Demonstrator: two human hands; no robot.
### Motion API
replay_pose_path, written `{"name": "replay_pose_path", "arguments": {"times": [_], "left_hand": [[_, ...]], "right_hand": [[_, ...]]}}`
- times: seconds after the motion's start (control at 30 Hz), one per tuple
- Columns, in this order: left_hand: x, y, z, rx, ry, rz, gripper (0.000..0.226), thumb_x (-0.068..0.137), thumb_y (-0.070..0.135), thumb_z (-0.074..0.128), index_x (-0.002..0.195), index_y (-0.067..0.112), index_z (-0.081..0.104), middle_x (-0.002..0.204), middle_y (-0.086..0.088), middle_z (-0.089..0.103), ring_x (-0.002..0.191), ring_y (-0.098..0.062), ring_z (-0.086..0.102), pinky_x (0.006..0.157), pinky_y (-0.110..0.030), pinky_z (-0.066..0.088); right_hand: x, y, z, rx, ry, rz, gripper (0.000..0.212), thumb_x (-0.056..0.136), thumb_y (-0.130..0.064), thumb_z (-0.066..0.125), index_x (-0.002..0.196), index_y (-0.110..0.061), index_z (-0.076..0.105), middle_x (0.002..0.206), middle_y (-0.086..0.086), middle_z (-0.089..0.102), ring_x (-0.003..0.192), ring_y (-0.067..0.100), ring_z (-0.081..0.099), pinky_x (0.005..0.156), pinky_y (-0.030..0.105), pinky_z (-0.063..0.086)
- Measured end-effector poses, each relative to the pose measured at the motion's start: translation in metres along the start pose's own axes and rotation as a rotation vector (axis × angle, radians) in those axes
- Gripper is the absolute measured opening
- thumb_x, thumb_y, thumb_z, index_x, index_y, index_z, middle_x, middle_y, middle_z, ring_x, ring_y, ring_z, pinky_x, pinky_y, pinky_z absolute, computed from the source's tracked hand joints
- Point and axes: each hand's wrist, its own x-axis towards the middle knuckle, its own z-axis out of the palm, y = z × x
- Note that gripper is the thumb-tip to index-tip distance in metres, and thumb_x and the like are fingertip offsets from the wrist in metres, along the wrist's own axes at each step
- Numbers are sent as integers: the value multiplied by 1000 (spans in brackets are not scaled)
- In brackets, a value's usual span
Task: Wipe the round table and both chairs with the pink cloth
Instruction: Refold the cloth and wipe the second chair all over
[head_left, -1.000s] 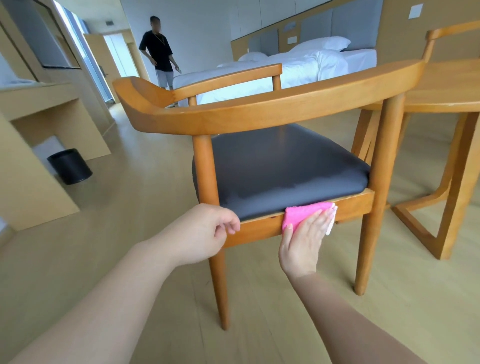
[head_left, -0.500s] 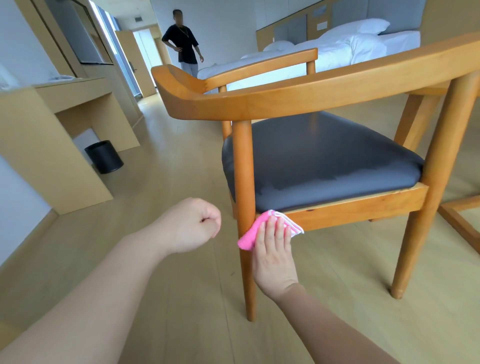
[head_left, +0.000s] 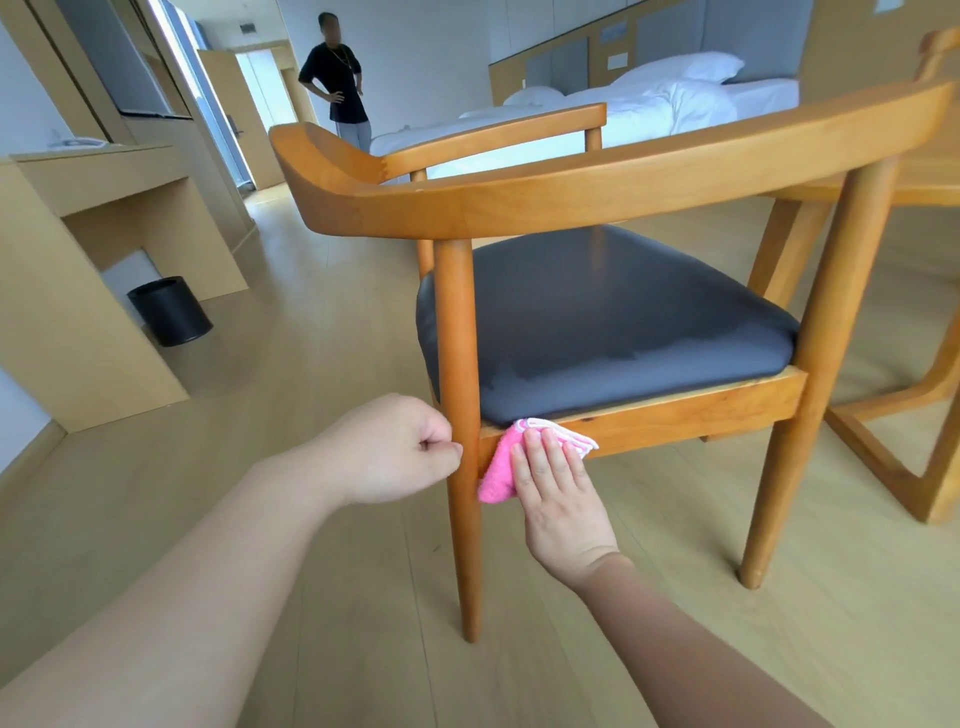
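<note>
Here, the right hand (head_left: 558, 499) is pressing the cloth (head_left: 500, 467) flat-fingered, grip released, against the chair (head_left: 644, 415) seat rail beside its leg; the left hand (head_left: 392, 449) is hovering clenched, grasping nothing.

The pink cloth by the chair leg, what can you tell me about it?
The pink cloth is a small, soft-looking rag with a white stitched edge, bunched and folded. The right hand presses it with straight fingers against the chair's wooden seat rail, right beside the front leg, under the dark seat cushion. Part of it hangs below the rail.
</note>
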Motion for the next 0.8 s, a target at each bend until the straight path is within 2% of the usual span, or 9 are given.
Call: {"name": "replay_pose_path", "arguments": {"times": [0.1, 0.2, 0.27, 0.33, 0.4, 0.57, 0.67, 0.8], "left_hand": [[11, 7, 5, -11, 10, 29, 41, 85, 32, 56, 53, 15, 37, 45, 4, 30, 45, -12, 27, 49, -29, 30], [23, 20, 12, -21, -10, 58, 39, 84, 36, 54, 51, 19, 39, 45, 6, 33, 45, -10, 30, 49, -28, 32], [31, 32, 19, -18, -33, 89, 36, 81, 42, 50, 54, 19, 41, 48, 5, 35, 47, -13, 33, 49, -29, 34], [38, 43, 26, -13, -45, 121, 36, 79, 45, 47, 57, 16, 41, 50, 2, 36, 48, -16, 33, 49, -30, 34], [42, 49, 31, -4, -44, 149, 36, 80, 44, 47, 58, 16, 41, 49, 1, 36, 47, -15, 33, 48, -30, 33], [48, 53, 37, 34, -27, 191, 35, 79, 46, 45, 59, 17, 41, 49, 2, 36, 46, -14, 31, 47, -30, 32], [51, 52, 37, 33, -22, 206, 35, 80, 45, 46, 58, 18, 41, 48, 3, 35, 45, -12, 31, 46, -30, 31], [52, 53, 39, 52, -17, 215, 35, 81, 45, 46, 58, 19, 41, 48, 3, 35, 45, -13, 32, 47, -30, 31]], "right_hand": [[-9, 34, -6, -49, -8, 60, 66, 76, -11, 32, 141, 2, 35, 140, 24, 47, 128, 42, 46, 114, 47, 14], [-23, 72, -14, -81, 10, 137, 63, 78, -9, 30, 141, 3, 28, 146, 24, 35, 134, 42, 31, 115, 46, 8], [-30, 96, -18, -82, 26, 222, 64, 81, -8, 29, 143, 7, 25, 148, 25, 25, 136, 43, 24, 117, 50, 11], [-34, 116, -25, -59, 36, 326, 62, 84, -10, 30, 142, 10, 23, 148, 28, 24, 136, 44, 25, 116, 55, 19], [-38, 129, -29, -44, 34, 351, 61, 87, -13, 32, 142, 9, 22, 149, 28, 21, 137, 44, 23, 112, 56, 23], [-39, 146, -33, 16, 49, 382, 58, 92, -17, 34, 143, 10, 28, 151, 26, 19, 141, 41, 21, 118, 48, 14], [-37, 160, -38, 101, 112, 498, 63, 95, -16, 38, 148, 9, 14, 156, 25, 8, 147, 35, 5, 120, 42, 4], [-33, 175, -39, 252, 203, 755, 68, 99, -14, 40, 151, 1, -1, 157, 12, -13, 147, 29, -12, 120, 41, -4]]}}
